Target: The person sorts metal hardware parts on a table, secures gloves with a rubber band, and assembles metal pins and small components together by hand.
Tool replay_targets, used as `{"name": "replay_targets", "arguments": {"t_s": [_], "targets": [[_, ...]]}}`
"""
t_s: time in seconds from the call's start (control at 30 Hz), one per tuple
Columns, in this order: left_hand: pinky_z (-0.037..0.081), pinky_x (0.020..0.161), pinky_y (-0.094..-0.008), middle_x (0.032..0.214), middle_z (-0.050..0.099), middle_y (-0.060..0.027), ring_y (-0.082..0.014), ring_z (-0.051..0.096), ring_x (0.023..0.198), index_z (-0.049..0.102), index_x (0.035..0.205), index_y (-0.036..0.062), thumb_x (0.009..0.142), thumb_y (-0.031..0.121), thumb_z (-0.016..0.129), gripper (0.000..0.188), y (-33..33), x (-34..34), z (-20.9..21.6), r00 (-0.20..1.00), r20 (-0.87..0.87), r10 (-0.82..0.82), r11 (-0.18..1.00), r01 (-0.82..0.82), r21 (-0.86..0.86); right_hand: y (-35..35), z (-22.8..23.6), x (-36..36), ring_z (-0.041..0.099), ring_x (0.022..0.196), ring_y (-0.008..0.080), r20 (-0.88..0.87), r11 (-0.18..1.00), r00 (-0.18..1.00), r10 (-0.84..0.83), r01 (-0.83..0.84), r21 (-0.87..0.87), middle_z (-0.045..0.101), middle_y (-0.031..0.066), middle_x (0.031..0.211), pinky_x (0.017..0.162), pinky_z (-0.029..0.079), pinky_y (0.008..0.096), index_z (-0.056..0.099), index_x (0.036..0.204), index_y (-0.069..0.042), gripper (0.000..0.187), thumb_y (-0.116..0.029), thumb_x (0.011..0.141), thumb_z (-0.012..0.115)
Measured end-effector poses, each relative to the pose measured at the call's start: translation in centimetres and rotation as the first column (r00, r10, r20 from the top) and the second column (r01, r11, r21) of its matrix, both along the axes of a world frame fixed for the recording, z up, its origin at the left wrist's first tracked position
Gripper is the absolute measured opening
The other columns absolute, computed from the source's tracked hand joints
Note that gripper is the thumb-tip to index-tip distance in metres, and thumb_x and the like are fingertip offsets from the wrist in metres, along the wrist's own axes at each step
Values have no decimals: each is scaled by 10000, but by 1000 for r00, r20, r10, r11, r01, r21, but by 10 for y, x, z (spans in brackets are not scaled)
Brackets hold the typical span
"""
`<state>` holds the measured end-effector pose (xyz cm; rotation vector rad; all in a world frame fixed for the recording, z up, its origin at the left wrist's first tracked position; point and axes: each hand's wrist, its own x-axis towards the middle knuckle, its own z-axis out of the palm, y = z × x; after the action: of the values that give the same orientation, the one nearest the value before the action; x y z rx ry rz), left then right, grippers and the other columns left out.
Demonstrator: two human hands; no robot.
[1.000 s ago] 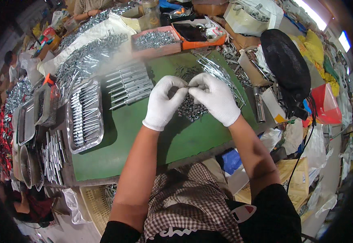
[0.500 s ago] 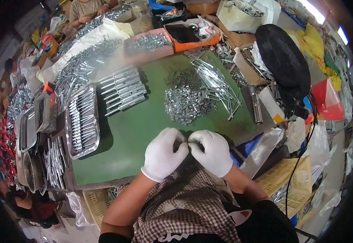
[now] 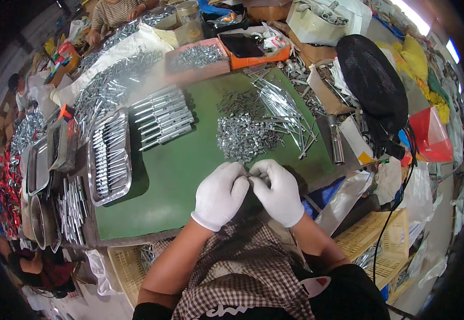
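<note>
Just beside the metal pile point(image 3: 242, 140), at its near edge, the left hand point(image 3: 218, 194) and right hand point(image 3: 281, 191) pinched a small part point(image 3: 248, 175), mostly hidden, between their fingertips.

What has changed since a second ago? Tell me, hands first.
The left hand and right hand drew back, down the picture, from over the small metal parts, uncovering them. Both stay pinched; anything taken or let go is too small to tell. The metal tray and row of rods stayed put.
</note>
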<state>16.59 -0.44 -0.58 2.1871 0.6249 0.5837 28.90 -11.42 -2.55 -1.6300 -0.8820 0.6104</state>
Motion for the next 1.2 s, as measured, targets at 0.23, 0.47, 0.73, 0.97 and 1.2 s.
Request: {"name": "replay_targets", "arguments": {"t_s": [0.23,0.47,0.73,0.97,1.2], "targets": [[505,727,-432,881,616,-176,-366,623,816,630,902,31,946,149,588,133,-3,-2,1,1000,26,-16,999,18,-48,-4,0,-2,616,694,104,-202,998,979,7,6,63,659,47,856,638,500,269,617,1041,-17,145,-48,906,659],[517,759,-383,901,636,-137,-310,639,842,661,951,22,898,108,675,102,-4,-6,-5,994,99,40,987,-24,-158,-6,18,3,592,716,90,-283,999,958,39,-37,11,625,64,891,666,488,242,590,1118,20,215,-52,917,615],[511,749,-347,882,624,-112,-251,620,794,627,904,12,854,33,705,95,-3,-6,-9,975,191,110,993,-118,27,-6,25,7,607,714,98,-415,996,907,75,-90,-17,638,66,901,658,511,251,616,1196,32,278,-49,931,598],[513,719,-418,924,646,-139,-354,639,816,637,913,43,900,103,659,65,1,-13,-11,981,176,86,990,-104,98,-3,17,6,661,726,170,374,998,927,-5,-18,60,685,93,892,672,520,293,716,1038,-27,149,-50,899,670],[522,692,-447,912,645,-117,-341,655,808,656,909,93,886,162,687,79,13,-4,-16,969,-107,224,922,-175,347,-4,11,28,672,836,347,539,996,840,-66,84,-9,689,144,927,731,532,414,711,1022,-81,141,-118,886,696]]}}
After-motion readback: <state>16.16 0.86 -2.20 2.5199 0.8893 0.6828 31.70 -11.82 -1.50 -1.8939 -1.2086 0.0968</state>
